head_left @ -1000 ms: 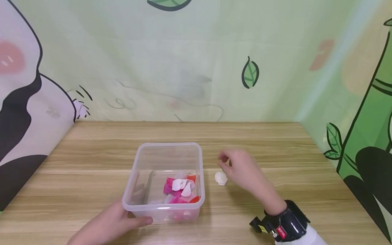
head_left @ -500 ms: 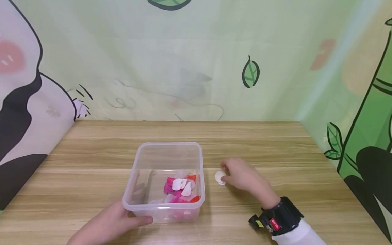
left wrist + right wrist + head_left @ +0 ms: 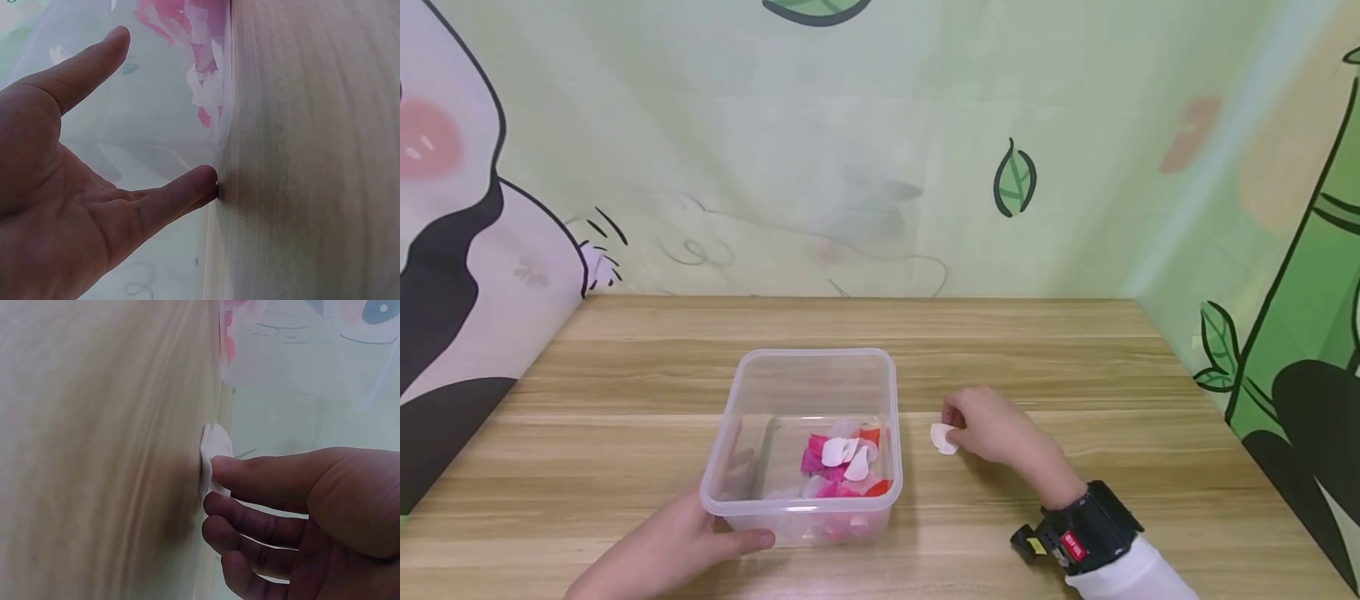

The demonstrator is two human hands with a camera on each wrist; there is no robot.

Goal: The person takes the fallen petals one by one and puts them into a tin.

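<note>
A clear plastic box stands on the wooden table, holding several pink, white and red flower petals. At its near left corner is my left hand, thumb along the front wall and fingers along the left side. In the left wrist view those fingers look nearly straight and the palm is off the plastic. Right of the box, my right hand pinches a white petal between thumb and index finger. The right wrist view shows this petal close to the tabletop, with the other fingers loosely curled.
The wooden table runs back to a pale green printed curtain. More printed cloth hangs on the left and right sides. A black strap with a small camera is on the right wrist.
My right hand has come down onto the white petal, pinched it and tilted it slightly off the table. The left hand and the box have stayed put.
</note>
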